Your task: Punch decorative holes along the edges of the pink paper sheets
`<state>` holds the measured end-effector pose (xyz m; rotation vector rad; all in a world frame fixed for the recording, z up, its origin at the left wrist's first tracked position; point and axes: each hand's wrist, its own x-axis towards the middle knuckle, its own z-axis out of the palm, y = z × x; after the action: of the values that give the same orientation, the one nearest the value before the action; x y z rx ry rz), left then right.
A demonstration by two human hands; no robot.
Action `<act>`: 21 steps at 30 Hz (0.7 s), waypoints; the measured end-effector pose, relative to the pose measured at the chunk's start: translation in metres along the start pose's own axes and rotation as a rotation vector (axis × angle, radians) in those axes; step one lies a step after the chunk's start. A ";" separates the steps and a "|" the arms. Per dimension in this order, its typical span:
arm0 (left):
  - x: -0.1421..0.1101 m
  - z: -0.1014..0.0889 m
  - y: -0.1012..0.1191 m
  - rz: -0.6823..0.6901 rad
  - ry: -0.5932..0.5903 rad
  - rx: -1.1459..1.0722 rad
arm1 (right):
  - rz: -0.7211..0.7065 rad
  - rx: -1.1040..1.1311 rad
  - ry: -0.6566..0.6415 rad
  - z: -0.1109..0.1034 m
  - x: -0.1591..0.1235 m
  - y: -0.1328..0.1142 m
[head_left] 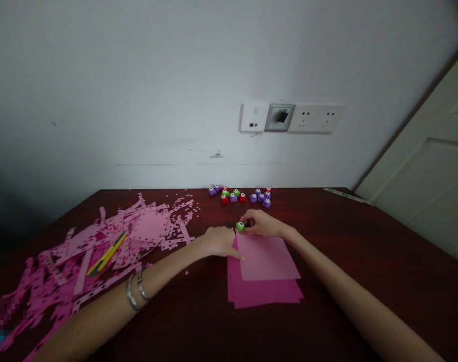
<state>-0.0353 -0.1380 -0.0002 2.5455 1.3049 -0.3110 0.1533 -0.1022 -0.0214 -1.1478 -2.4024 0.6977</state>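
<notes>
A light pink paper sheet (268,256) lies over darker pink sheets (266,294), which stick out below it and at its left. My left hand (220,242) is at the sheet's left edge, thumb on top and the other fingers partly hidden, pinching the paper. At the sheet's top left corner sits a small green craft punch (240,227) with a white button. My right hand (261,222) has its fingers closed around that punch from the right. Whether the paper's corner is inside the punch's slot is too small to tell.
More small punches (233,197) in purple, red and green stand along the table's back. Punched pink paper scraps (149,226) heap up on the left, with a yellow box cutter (107,255) on them. A patterned strip (347,195) lies at the back right, below wall sockets (314,118).
</notes>
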 end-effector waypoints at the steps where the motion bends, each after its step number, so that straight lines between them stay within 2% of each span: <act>1: 0.001 0.001 0.000 -0.002 -0.001 0.003 | -0.002 0.006 0.002 0.000 0.000 0.001; 9: 0.001 -0.001 0.000 0.011 -0.039 -0.023 | 0.035 0.017 0.031 -0.004 0.000 0.010; 14: 0.002 0.000 -0.001 0.017 -0.039 -0.048 | 0.084 -0.006 0.080 -0.021 -0.005 0.015; 17: 0.000 -0.003 0.000 0.025 -0.061 -0.070 | 0.132 -0.018 0.152 -0.035 -0.017 0.021; 21: -0.004 -0.009 0.003 0.031 -0.090 -0.095 | 0.219 -0.028 0.196 -0.054 -0.051 0.038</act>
<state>-0.0345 -0.1399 0.0095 2.4407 1.2173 -0.3446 0.2351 -0.1077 -0.0073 -1.4352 -2.1520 0.5881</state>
